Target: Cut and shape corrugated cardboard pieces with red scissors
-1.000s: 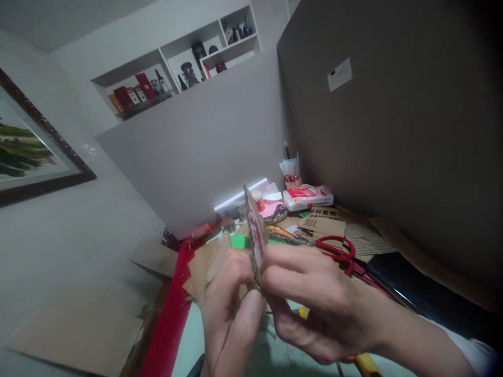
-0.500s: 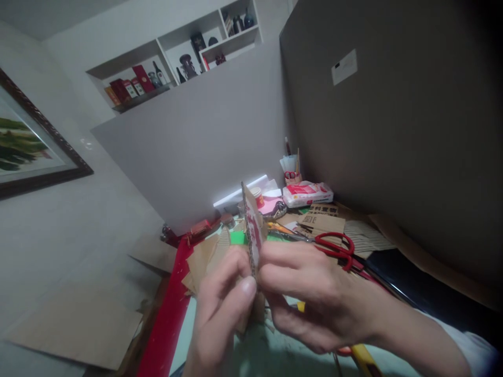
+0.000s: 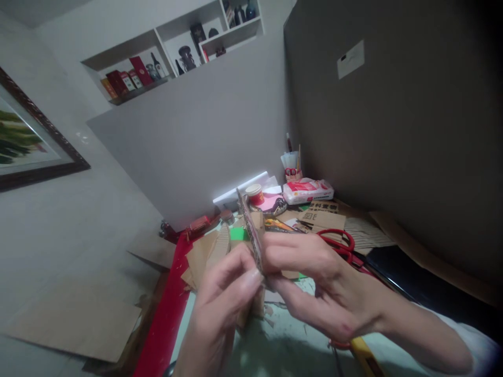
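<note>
A piece of corrugated cardboard [image 3: 250, 226] stands nearly edge-on between my two hands above the table. My left hand [image 3: 226, 293] pinches its lower end between thumb and fingers. From the other side my right hand [image 3: 314, 277] grips the same end, fingers bent against its face. Behind my right hand lie red-handled scissors [image 3: 337, 240], partly hidden. Below it a yellow-handled tool [image 3: 364, 356] rests on the table, also partly covered. More cardboard [image 3: 257, 303] shows under the hands, and small scraps lie on the pale green tabletop [image 3: 271, 343].
Cardboard pieces [image 3: 200, 254] lie at the left, by the red table edge [image 3: 165, 314]. At the back stand a paper cup [image 3: 255, 195], a tissue pack [image 3: 308, 191] and a pen holder [image 3: 293, 174]. Grey partitions [image 3: 188, 136] close off the back and right.
The cardboard has turned more edge-on, so less of its red-printed face shows. My right hand's fingers have shifted and opened out slightly below; both hands still hold the piece.
</note>
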Demonstrator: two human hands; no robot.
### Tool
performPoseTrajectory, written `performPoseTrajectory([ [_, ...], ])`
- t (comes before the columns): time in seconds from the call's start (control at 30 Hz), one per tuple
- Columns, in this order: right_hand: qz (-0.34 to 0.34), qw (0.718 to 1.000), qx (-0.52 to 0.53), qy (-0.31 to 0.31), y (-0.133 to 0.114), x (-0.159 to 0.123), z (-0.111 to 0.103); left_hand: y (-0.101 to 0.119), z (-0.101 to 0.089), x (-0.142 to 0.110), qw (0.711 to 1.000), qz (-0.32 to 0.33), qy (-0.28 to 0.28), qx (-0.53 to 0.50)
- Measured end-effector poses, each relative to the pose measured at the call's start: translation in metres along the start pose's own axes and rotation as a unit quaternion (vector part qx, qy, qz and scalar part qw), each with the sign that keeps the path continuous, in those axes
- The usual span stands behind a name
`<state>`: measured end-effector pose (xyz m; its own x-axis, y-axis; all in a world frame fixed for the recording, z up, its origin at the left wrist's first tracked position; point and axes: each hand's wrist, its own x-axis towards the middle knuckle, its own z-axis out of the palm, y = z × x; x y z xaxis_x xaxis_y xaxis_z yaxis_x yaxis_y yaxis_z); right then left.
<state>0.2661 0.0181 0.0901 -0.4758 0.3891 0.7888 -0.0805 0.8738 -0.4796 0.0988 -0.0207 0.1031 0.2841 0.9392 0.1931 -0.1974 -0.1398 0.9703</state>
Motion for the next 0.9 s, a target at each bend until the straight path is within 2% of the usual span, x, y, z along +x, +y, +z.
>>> performPoseTrajectory([
  [0.6, 0.012, 1.000, -0.021, 0.002, -0.003, 0.000, -0.001, -0.006, -0.002, 0.000, 0.997, 0.027, 0.004, 0.071],
  [0.73, 0.024, 0.999, -0.021, 0.010, -0.004, 0.001, 0.001, -0.008, -0.005, 0.000, 0.993, 0.038, -0.005, 0.111],
  [0.9, 0.074, 0.997, -0.023, 0.015, -0.006, 0.002, 0.004, -0.012, -0.005, -0.001, 0.984, 0.080, 0.016, 0.160],
])
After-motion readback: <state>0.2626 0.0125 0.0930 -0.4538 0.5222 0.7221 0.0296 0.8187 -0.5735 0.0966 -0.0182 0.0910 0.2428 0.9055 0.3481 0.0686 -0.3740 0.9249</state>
